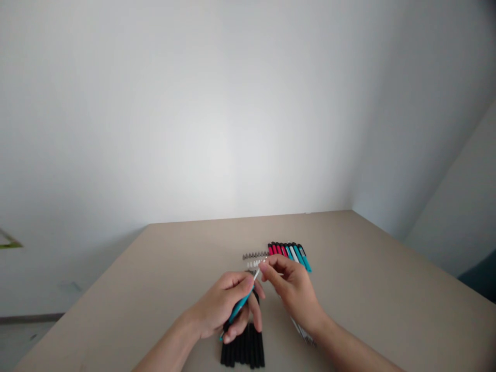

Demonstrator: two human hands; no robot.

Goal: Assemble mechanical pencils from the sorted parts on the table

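Observation:
My left hand [222, 302] is closed around a teal pen barrel [237, 310] with a black end, which slants up to the right. From the barrel's upper end sticks out a thin white ink refill [256, 274]. My right hand [294, 287] pinches at the tip of this refill with thumb and forefinger; whether a small part sits between those fingertips is too small to tell. Below my left hand lies a row of black tubes [243, 350]. Several thin white refills with metal tips [303, 333] lie partly hidden under my right hand.
Behind my hands on the beige table [186, 253] lies a row of pen barrels [289, 250] in red, white and teal. To their left are a row of small dark grey pointed parts [254, 254] and a row of small white parts [252, 264]. A white wall [228, 129] stands behind.

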